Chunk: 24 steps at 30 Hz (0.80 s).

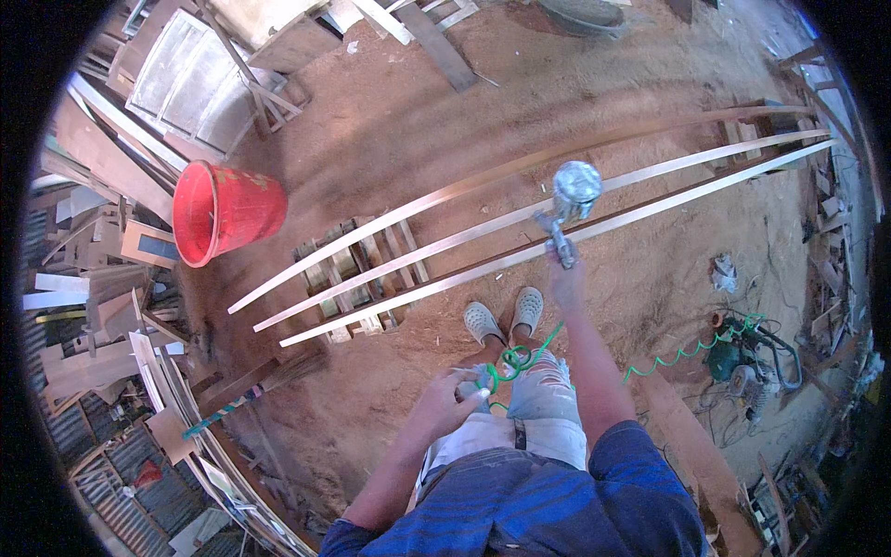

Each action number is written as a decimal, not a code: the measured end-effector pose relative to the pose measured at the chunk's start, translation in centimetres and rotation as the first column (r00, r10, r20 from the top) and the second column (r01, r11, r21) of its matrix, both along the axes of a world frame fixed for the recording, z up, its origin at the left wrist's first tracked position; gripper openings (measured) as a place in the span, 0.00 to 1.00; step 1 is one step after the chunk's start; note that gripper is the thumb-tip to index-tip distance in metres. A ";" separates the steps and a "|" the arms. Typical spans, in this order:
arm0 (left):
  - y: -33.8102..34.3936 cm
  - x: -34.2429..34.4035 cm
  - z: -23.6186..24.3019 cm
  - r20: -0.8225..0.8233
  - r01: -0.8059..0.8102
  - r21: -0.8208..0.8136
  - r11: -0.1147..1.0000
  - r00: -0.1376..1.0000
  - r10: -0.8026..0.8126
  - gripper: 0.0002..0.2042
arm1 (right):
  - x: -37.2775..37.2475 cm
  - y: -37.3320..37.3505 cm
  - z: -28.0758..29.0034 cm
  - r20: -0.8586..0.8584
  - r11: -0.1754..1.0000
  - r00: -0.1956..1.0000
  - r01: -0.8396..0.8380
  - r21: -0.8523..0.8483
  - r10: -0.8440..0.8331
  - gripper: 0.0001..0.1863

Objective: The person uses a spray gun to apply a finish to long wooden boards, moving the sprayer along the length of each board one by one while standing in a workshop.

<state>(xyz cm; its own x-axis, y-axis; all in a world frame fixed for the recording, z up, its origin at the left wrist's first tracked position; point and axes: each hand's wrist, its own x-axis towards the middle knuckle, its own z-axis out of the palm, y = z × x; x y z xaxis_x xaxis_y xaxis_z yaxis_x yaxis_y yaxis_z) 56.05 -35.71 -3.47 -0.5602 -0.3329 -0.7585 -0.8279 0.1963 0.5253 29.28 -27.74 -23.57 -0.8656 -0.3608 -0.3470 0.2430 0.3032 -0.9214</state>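
Observation:
My right hand [566, 269] grips a silver spray gun [573, 200] with a cup on top, held out over three long pale wooden strips [427, 252]. These strips lie roughly parallel across slatted wooden supports [361, 239]. A green coiled hose [659, 357] runs from beside my legs to the machine at the right. My left hand [445, 401] is closed on loops of this hose in front of my torn jeans. My feet, in pale perforated clogs [527, 311], stand on brown ground just short of the nearest strip.
A red bucket [232, 212] sits at the left. A green compressor-like machine [729, 353] with cords is at the lower right. Stacked boards [111, 148] and scrap pieces line the left side, with a pale panel [186, 74] and more wood at the top. A dark basin [580, 13] is at the back.

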 end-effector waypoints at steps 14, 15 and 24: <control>1.9 -2.2 0.4 -0.024 0.038 -0.006 0.999 0.999 -0.038 0.23 | -16.8 7.2 -2.9 -0.387 0.958 0.876 0.255 -0.130 -0.286 0.14; 1.8 -2.2 0.6 -0.040 0.047 0.006 0.999 0.998 -0.047 0.23 | -18.1 8.0 -2.8 -0.357 0.956 0.889 0.289 -0.049 -0.287 0.16; -1.0 3.3 0.0 -0.084 0.017 0.085 0.996 0.996 -0.010 0.24 | -15.3 6.0 2.9 -0.434 0.854 0.794 0.511 0.096 -0.426 0.23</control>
